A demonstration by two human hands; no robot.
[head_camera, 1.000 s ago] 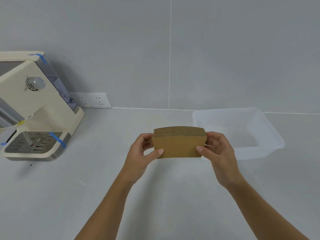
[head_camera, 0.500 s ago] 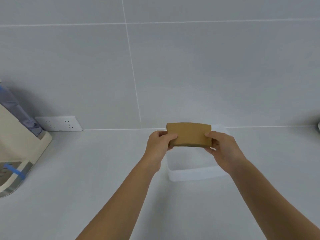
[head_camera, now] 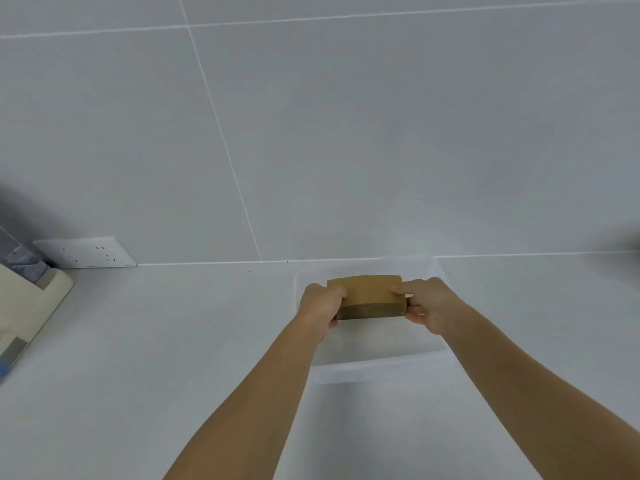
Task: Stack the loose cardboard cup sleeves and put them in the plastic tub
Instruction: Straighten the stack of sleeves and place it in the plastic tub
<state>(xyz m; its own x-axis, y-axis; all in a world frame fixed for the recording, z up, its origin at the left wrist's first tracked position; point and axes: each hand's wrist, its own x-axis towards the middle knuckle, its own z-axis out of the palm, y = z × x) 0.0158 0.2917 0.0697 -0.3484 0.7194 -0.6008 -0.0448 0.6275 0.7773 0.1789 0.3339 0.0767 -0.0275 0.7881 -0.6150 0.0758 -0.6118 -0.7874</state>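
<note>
Head view shows both of your arms reaching up from the bottom of the frame toward the lower middle, where they meet on one stack of cardboard cup sleeves point(head_camera: 367, 296). Your left hand point(head_camera: 320, 304) is closed around the stack's left end, fingers curled over the top face. Your right hand point(head_camera: 429, 303) grips the right end, with one finger laid flat on the top and the others wrapped round the side. The brown stack lies level between them, its layered edges facing you.

Directly beneath and around the stack sits the plastic tub point(head_camera: 381, 367), clear and pale against the white counter point(head_camera: 173, 341). The stack is over the tub's opening and seems to be below the rim, though the tub is so see-through that you cannot tell whether it touches the floor of it.

At the left edge of the frame, a cream-coloured machine point(head_camera: 31, 299) stands on the counter, only partly in view. Just right of it, a white wall socket point(head_camera: 85, 252) is set low on the grey tiled wall point(head_camera: 381, 133).
</note>
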